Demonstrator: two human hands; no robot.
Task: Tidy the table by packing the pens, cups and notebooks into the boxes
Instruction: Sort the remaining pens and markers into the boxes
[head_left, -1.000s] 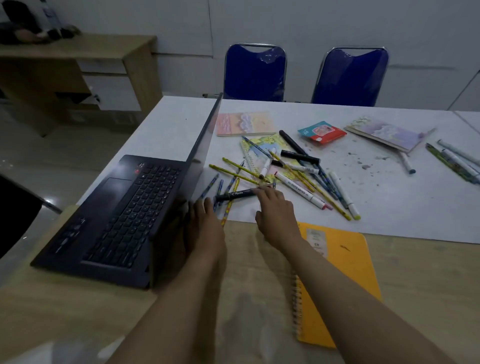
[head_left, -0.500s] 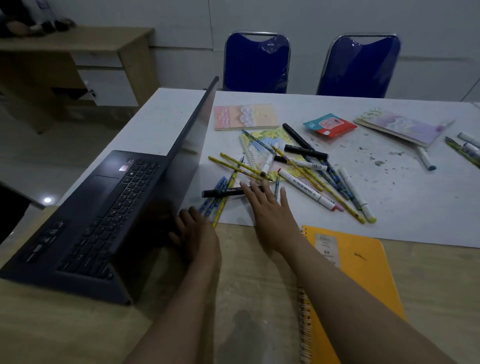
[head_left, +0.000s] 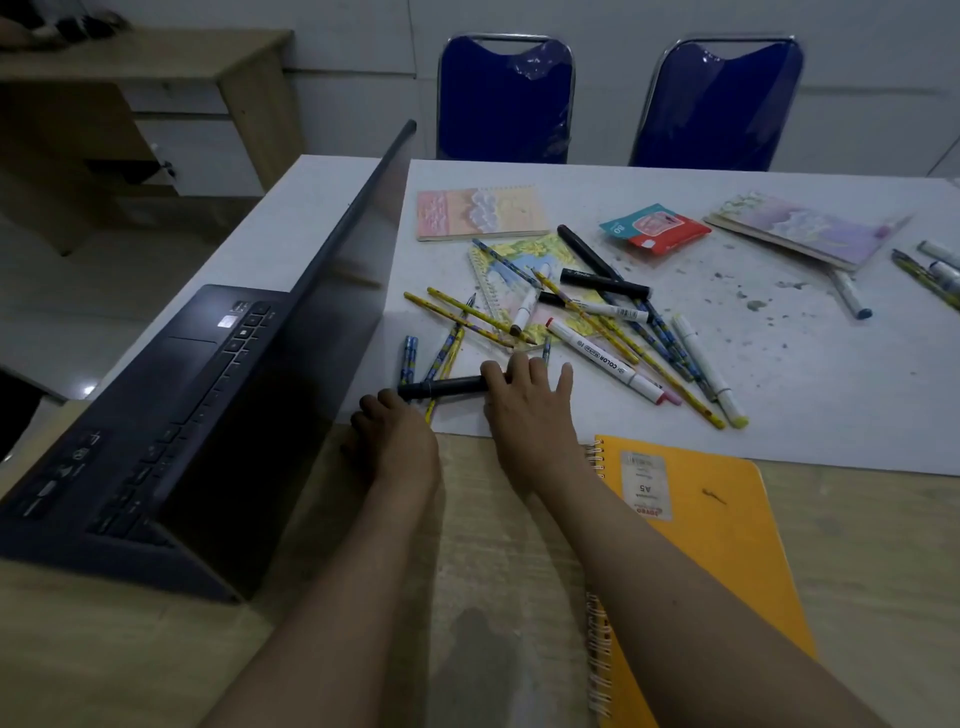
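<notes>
Two hands low on surface (head_left: 779, 405), laptop (head_left: 218, 415) left of them. Right hand (head_left: 524, 410) fingers spread, resting on black marker (head_left: 447, 387), prob. raking pens (head_left: 597, 322) together. Left hand (head_left: 395, 441) loosely curled beside marker tip, holding nothing. No boxes seen.

My laptop (head_left: 171, 415) stands open on the counter (head_left: 156, 649) to my left, and a spiral notebook (head_left: 696, 545) lies to my right, partly under my right forearm. Ahead of my hands, a heap of pens (head_left: 597, 332) sprawls over a small notebook (head_left: 524, 291), with another notebook (head_left: 480, 213) behind it and a packet (head_left: 654, 228) and a third notebook (head_left: 800, 234) further right. A marker (head_left: 447, 387) lies crosswise just in front of both hands, and two chairs (head_left: 506, 98) stand behind the counter.
</notes>
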